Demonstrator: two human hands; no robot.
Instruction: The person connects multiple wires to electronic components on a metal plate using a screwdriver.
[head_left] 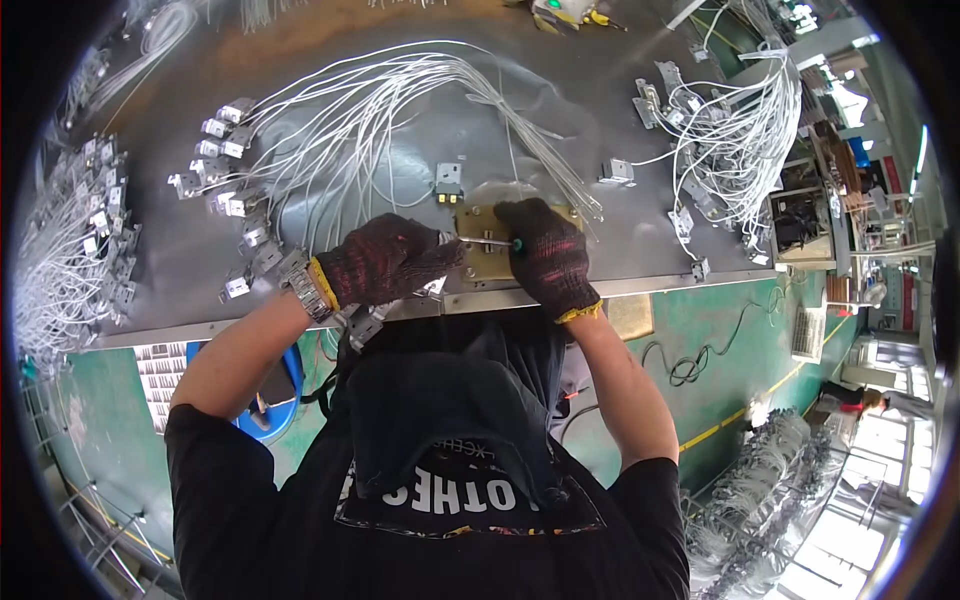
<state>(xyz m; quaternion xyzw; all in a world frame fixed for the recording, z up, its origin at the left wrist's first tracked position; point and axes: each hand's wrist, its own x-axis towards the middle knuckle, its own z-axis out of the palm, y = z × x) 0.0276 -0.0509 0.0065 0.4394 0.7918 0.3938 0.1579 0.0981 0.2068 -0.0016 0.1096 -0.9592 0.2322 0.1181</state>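
Both my hands wear dark red-and-black knit gloves with yellow cuffs. My right hand (548, 258) is closed around a screwdriver (490, 241); a bit of its green handle shows, and the thin shaft points left. At the shaft's tip, my left hand (388, 262) pinches a small silvery metal part (446, 238), mostly hidden by the fingers. Under the shaft lies a brass-coloured plate (490, 268) with screws, at the table's front edge. Just beyond it sits a metal bracket (449, 178) with two yellowish terminals.
A fan of white wires (400, 75) arches over the metal table (560, 85), its metal brackets (232, 145) at the left end. More wired brackets are heaped at the far left (75, 240) and at right (745, 150). A blue round container (285, 405) stands below the table.
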